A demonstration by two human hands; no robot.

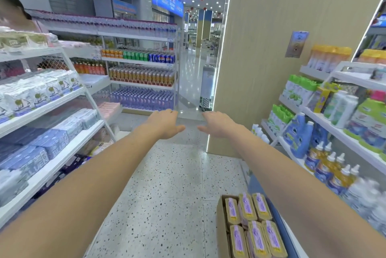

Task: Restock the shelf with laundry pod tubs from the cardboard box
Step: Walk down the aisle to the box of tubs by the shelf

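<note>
Two bare arms reach forward through the middle of the frame, the left hand (pixel 165 123) and the right hand (pixel 217 124) both palm-down with fingers loosely spread, holding nothing and apart from each other. At lower right, the open cardboard box (pixel 221 228) sits on the speckled floor (pixel 167 184), with six yellow-topped laundry pod tubs (pixel 246 208) showing inside, three in each of two rows. Three white shelves (pixel 342 134) climb the right edge, carrying detergent bottles. Four tiers of drinks fill the rack (pixel 142 62) at upper centre-left.
</note>
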